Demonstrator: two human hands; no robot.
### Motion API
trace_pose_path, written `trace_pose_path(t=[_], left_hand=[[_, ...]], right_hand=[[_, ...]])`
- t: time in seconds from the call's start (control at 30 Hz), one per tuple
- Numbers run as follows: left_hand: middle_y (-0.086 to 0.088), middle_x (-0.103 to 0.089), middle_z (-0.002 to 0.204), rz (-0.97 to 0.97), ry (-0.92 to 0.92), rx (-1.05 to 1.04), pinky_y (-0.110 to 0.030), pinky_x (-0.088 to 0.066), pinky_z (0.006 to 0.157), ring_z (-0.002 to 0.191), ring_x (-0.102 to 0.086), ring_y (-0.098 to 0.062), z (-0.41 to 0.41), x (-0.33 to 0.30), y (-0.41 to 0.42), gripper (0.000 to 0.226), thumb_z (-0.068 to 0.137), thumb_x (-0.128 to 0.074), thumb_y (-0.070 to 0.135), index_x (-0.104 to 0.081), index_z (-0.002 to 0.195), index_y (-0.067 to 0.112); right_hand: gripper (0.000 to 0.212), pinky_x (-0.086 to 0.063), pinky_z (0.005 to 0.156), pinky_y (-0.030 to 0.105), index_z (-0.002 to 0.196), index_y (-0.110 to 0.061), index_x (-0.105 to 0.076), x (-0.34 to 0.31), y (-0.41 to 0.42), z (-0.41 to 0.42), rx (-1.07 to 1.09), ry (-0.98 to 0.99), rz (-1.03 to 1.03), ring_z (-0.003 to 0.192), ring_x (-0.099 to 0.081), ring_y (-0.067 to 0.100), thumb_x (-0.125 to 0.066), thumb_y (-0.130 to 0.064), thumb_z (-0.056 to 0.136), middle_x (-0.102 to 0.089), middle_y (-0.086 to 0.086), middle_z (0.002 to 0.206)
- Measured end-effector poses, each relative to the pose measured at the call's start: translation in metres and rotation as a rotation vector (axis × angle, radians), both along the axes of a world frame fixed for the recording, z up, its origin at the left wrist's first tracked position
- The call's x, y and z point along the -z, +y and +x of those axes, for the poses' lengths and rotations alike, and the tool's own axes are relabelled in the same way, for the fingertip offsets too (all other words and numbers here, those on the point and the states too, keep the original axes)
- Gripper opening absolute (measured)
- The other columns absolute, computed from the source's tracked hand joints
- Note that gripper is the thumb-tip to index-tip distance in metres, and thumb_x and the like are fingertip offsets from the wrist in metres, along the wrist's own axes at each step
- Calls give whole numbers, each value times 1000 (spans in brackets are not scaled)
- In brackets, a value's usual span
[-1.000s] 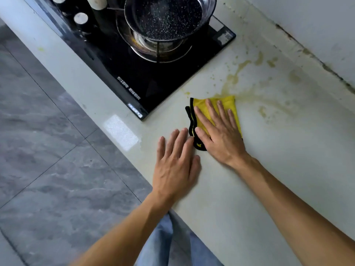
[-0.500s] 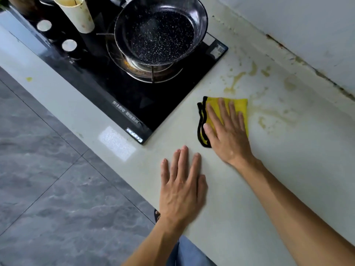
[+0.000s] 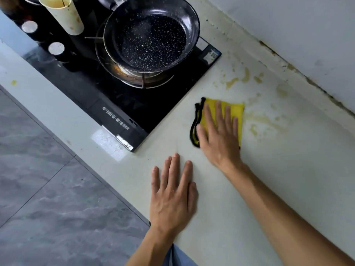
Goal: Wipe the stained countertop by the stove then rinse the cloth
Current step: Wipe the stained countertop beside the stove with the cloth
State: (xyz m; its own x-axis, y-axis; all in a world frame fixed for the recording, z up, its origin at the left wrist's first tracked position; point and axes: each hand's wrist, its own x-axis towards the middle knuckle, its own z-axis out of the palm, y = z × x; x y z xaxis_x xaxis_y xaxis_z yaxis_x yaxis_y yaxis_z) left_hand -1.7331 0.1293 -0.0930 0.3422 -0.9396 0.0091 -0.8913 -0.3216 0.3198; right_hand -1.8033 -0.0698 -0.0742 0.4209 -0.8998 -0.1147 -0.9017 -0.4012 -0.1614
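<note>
My right hand (image 3: 219, 135) presses, fingers spread flat, on the soft, light folded yellow black-edged cloth (image 3: 235, 112) at frame centre-right beside the stains, best pinched at its edge; left hand (image 3: 172, 196) lies open, empty on the pale surface (image 3: 288, 179).

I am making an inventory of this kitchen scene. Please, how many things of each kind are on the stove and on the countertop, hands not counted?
Frying pan: 1
Stove knobs: 2
Stained cup: 1
Yellow cloth, under the right hand: 1
Total: 5
The left hand lies flat on the countertop, holding nothing.
</note>
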Motion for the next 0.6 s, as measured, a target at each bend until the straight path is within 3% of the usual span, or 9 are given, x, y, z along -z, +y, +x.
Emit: trace_pose_path(t=[0.13,0.3,0.6], left_hand=[[-10,-34,171,-21,-13,-8,-56,-15,131,160,-28,-30,0,3,-1,54,108,-37,43,-49,157,22],[-10,-35,170,-28,-19,-8,-57,-16,131,161,-26,-30,1,4,0,55,105,-44,43,-49,157,24],[-11,-36,169,-24,-30,-14,-55,-12,131,160,-26,-30,0,3,-1,56,104,-46,43,-49,156,24]], right_hand=[[68,-13,130,54,167,-33,-24,3,0,20,-169,-17,9,164,-12,30,-31,-57,104,-16,3,177],[68,-9,131,54,168,-33,-17,7,-72,19,-54,-5,-2,164,-6,26,-29,-58,106,-10,-1,178],[66,-12,131,55,168,-36,-16,15,21,-95,-160,10,-51,165,-5,23,-25,-60,108,-10,-3,178]])
